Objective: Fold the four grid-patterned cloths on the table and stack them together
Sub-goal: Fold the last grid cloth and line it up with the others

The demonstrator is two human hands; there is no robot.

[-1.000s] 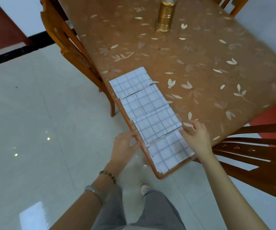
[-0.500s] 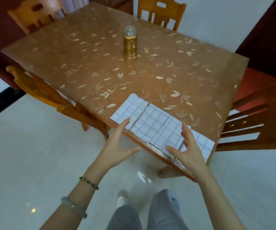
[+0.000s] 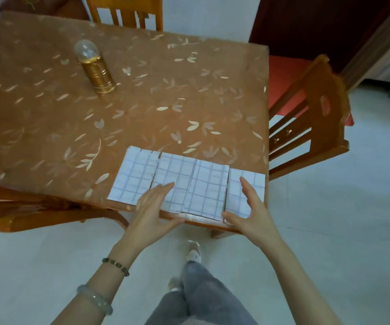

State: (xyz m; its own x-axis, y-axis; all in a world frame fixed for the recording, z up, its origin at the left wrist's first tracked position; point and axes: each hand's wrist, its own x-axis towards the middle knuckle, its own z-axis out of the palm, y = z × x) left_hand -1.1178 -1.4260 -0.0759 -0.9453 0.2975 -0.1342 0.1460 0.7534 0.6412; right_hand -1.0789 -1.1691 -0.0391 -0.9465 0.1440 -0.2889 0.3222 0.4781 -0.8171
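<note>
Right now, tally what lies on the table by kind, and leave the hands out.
Grid-patterned cloths: 4
Gold jar with clear dome: 1
Total: 5

The head view has swung round: the four cloths, which ran away from the viewer a second ago, now lie in a row from left to right along the near edge of the desk. The left hand and right hand, then set against the sides of the nearest cloths, are now spread flat-fingered and wider apart, the left over the second cloth from the left, the right over the rightmost cloth.
</note>
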